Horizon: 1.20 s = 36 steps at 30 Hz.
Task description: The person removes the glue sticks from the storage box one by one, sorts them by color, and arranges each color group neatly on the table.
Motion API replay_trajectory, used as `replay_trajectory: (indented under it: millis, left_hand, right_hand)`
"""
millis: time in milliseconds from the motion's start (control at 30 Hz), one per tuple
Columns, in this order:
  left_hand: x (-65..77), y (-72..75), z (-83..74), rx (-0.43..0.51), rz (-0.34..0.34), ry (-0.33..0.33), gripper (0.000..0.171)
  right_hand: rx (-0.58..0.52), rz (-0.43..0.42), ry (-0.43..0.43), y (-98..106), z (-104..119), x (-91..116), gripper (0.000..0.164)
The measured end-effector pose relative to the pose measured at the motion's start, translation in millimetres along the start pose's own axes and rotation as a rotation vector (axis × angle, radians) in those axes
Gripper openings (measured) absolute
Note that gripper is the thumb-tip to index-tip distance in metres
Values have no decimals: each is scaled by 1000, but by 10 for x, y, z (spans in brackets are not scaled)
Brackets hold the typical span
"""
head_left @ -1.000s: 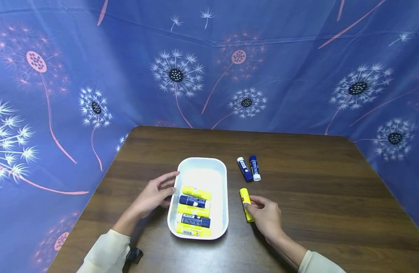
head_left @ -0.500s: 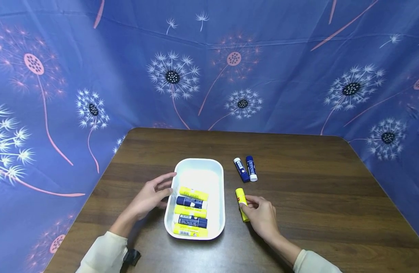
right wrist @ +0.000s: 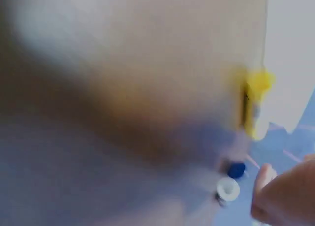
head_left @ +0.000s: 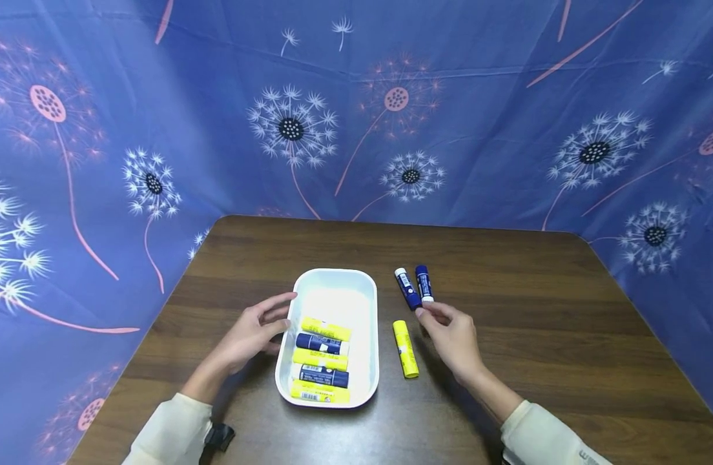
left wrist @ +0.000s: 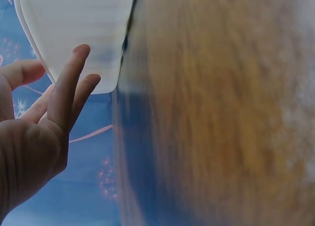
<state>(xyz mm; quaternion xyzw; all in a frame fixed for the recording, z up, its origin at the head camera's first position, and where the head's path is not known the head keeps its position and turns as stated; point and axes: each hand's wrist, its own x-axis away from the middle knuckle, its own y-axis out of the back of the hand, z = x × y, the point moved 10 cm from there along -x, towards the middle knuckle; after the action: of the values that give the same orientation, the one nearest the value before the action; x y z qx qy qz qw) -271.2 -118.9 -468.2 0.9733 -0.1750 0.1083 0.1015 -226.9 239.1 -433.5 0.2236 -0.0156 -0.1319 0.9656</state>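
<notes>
My left hand (head_left: 247,339) is at the left side of a white tray (head_left: 375,336), its fingers extended along the outer wall in the left wrist view. Inside the tray lie several yellow and dark blue glue sticks (head_left: 323,376), side by side in its near part. My right hand (head_left: 456,339) reaches over the table, fingertips right at the near ends of two dark blue glue sticks: one white-capped at its far end (head_left: 407,287), the other with its white end near me (head_left: 423,282). In the right wrist view those fingers show a gap from the sticks. A yellow glue stick (head_left: 405,349) lies beside the tray.
The brown wooden table (head_left: 537,297) extends to the right and behind the tray. A blue cloth with dandelion print (head_left: 345,116) hangs along its far edge and sides. A small black object (head_left: 219,438) is at the left sleeve.
My right hand has let go of the yellow glue stick, which stays on the table, and moved away from me to the two blue ones. My left hand stays at the tray.
</notes>
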Motion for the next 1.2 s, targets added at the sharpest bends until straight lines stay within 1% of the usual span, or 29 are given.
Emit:
replay_trajectory:
  millis: [67,133,233,333,433,567,667,767,933,1033,1100,1200]
  left_hand:
    - [4,10,-5,0,-1,0,56]
    - [6,10,-6,-6,0,0,56]
    - [10,9,-7,-14,-3,2,55]
    - [12,17,3,-13,-14,7,55]
    - [18,22,-3,-8,-14,0,56]
    - [16,23,-15,-6,-11,-13,56]
    - [13,25,-16,-10,-7,-16,56]
    - [8,23,-23,-10,1,-20,55]
    - [8,9,-30,2,13,-20,55]
    - [7,6,-29,6,15,-17,55]
    - [5,9,-27,5,15,-14,56]
    - [14,25,-27,-4,10,-14,56]
  right_hand:
    - [-85,48,33,-22,132,-125,38]
    - [-152,114,75,-77,282,-234,38]
    - [-199,233,145,-220,523,-347,39]
    - [-188,357,196,-427,719,-390,40]
    - [-164,479,207,-676,843,-389,43]
    - [-131,631,198,-1008,930,-338,47]
    - [-77,717,200,-1238,958,-288,48]
    - [-34,776,195,-1448,960,-248,47]
    - [13,834,189,-1706,949,-181,43]
    - [31,859,187,-1796,926,-151,42]
    - [37,870,170,-1836,898,-142,42]
    - [79,871,147,-1887,861,-132,39]
